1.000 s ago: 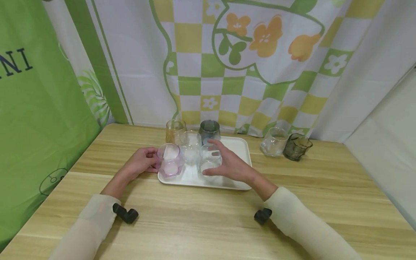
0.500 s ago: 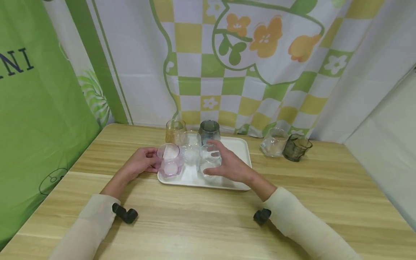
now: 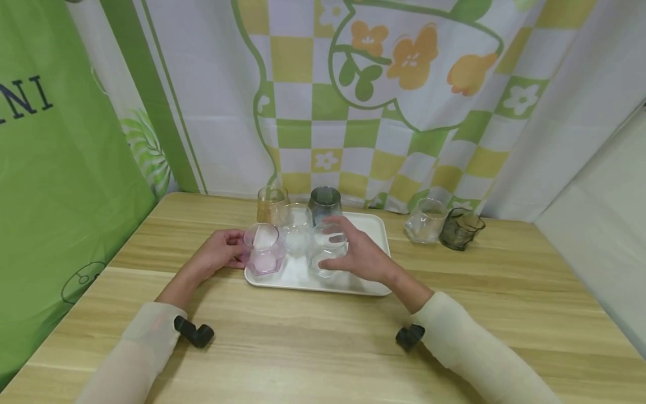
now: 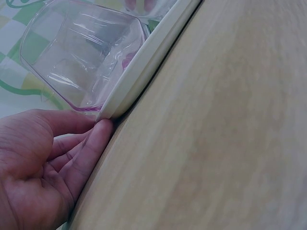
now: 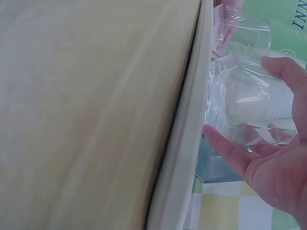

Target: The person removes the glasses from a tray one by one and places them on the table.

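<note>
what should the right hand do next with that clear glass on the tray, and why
Probably lift it straight up. The right hand already curls round the clear faceted glass, which stands on the white rectangular tray close beside other glasses, so a sideways move could knock them.
</note>
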A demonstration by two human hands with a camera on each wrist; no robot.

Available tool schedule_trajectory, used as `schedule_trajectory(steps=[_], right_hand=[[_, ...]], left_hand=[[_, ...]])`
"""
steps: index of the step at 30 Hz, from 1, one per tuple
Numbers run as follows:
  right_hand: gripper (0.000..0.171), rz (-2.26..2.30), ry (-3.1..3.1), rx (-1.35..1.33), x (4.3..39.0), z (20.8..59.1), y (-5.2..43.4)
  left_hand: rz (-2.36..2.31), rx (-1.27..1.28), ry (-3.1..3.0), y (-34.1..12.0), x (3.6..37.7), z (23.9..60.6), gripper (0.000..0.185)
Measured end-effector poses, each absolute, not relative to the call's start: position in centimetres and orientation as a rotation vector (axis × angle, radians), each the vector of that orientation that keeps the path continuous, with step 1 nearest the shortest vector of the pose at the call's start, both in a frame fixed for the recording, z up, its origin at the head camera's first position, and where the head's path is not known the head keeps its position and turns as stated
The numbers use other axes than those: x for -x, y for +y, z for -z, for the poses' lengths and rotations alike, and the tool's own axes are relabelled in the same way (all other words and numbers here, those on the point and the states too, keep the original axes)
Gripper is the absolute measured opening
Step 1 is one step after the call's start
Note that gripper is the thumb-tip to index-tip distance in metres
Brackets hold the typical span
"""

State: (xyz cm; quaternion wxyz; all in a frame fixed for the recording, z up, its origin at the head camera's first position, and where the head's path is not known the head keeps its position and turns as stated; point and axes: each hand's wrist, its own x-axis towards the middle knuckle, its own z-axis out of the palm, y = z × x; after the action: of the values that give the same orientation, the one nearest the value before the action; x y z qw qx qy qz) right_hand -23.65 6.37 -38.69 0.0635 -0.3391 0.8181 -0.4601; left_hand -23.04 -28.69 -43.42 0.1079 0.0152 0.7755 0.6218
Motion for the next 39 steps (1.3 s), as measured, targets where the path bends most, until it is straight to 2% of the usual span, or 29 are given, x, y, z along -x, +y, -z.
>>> schedule_trajectory(steps=[13, 22, 31, 39], right_hand=[[0.081, 1.468, 2.488, 0.967, 22.4, 37.0, 9.3], [0.086, 1.489, 2.513, 0.873, 21.5, 36.6, 13.8], [0.079, 1.440, 2.628, 0.833, 20.3, 35.9, 18.2], [0.081, 1.513, 2.637, 0.796, 19.5, 35.9, 21.4]], left_hand=[[-1.811, -0.029, 2.300, -28.7, 23.2, 43.5, 0.040], [-1.792, -0.019, 2.314, -28.6, 23.1, 43.3, 0.040], [-1.782, -0.012, 2.319, -28.7, 22.9, 43.1, 0.045], [-1.794, -0.017, 2.303, -28.7, 23.1, 43.2, 0.046]])
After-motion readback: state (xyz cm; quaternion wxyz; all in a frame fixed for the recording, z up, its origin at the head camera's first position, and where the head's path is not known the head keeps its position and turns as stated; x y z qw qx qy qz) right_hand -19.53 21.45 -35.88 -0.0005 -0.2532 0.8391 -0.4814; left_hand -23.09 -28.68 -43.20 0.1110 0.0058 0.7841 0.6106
